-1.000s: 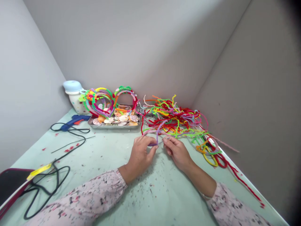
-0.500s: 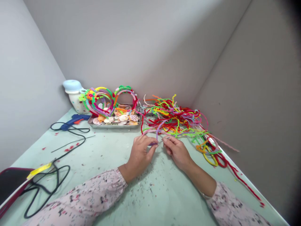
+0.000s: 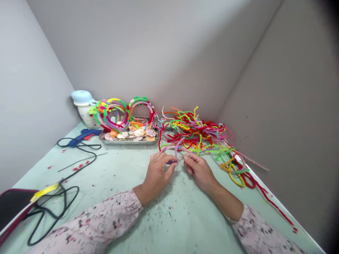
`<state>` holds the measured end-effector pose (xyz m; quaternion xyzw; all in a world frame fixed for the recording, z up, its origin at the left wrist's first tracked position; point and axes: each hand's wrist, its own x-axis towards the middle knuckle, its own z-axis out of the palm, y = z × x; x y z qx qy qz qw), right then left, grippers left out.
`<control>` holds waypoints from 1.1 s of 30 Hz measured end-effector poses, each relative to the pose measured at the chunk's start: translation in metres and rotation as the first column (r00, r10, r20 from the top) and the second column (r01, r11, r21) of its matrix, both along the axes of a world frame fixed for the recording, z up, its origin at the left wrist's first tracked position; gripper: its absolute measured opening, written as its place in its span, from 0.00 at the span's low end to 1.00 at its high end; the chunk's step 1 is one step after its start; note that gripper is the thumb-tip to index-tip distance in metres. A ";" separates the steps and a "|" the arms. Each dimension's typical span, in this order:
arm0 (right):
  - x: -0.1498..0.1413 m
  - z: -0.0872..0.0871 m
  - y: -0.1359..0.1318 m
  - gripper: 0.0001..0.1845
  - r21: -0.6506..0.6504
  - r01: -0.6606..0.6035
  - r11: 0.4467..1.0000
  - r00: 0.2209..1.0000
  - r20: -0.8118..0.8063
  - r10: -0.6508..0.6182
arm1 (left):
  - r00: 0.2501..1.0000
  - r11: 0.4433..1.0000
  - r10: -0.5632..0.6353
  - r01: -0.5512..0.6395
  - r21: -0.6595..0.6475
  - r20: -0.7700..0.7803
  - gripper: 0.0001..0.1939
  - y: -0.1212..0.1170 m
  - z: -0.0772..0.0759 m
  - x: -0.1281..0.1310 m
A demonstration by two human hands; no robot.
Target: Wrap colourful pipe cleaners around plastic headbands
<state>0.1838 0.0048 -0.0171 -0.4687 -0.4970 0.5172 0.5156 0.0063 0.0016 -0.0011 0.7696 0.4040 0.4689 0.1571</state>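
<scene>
No lettering, brand, number or sign can be read; the yellow strip (image 3: 45,192) by the black cord (image 3: 65,203), near the left edge of the worktop (image 3: 127,169), is too blurred to tell whether it carries print
</scene>
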 end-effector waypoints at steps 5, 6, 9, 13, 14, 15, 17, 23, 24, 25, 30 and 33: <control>0.000 0.001 0.000 0.13 0.000 -0.012 1.000 1.000 -0.003 0.012 | 1.000 1.000 -0.001 0.001 -0.014 0.001 0.04 0.001 0.000 0.000; 0.000 0.001 0.000 0.13 0.000 -0.013 1.000 1.000 -0.001 0.013 | 1.000 1.000 0.000 0.000 -0.019 0.002 0.04 0.000 0.000 0.000; 0.000 0.001 0.000 0.14 0.005 -0.010 1.000 1.000 0.016 0.010 | 1.000 1.000 0.000 0.000 -0.027 0.004 0.03 0.000 0.000 0.000; 0.000 0.000 0.000 0.14 0.012 -0.014 1.000 0.999 0.029 0.014 | 1.000 0.999 -0.003 0.003 -0.041 0.001 0.03 0.000 0.000 0.000; 0.001 0.000 0.000 0.14 0.014 -0.016 1.000 0.999 0.031 0.016 | 1.000 0.999 -0.002 0.002 -0.046 -0.001 0.03 0.000 0.000 0.000; 0.001 0.000 0.000 0.14 0.019 -0.017 1.000 0.999 0.032 0.016 | 1.000 0.999 -0.001 0.001 -0.052 -0.003 0.02 0.000 0.001 0.000; 0.001 0.000 -0.001 0.14 0.026 -0.013 1.000 0.999 0.031 0.013 | 1.000 0.998 0.003 -0.003 -0.064 -0.006 0.02 0.000 0.001 0.000; 0.000 0.001 -0.001 0.14 0.016 -0.005 1.000 1.000 0.031 0.005 | 1.000 0.998 -0.007 0.006 -0.065 -0.011 0.02 0.000 0.001 0.000; 0.000 0.002 -0.001 0.15 0.012 -0.001 1.000 1.000 0.028 0.001 | 1.000 0.998 -0.005 0.004 -0.059 -0.011 0.02 0.000 0.001 0.000; 0.000 0.002 -0.001 0.15 0.009 0.003 1.000 1.000 0.024 -0.003 | 1.000 0.999 -0.001 0.000 -0.052 -0.010 0.03 -0.001 0.001 0.000; -0.001 0.003 -0.001 0.15 0.001 0.007 1.000 1.000 0.010 -0.007 | 1.000 0.999 0.018 -0.018 -0.032 -0.006 0.04 -0.001 -0.001 0.000; -0.001 0.002 -0.001 0.14 0.004 0.009 1.000 1.000 0.009 -0.009 | 1.000 1.000 0.014 -0.014 -0.016 -0.008 0.03 0.000 -0.001 0.000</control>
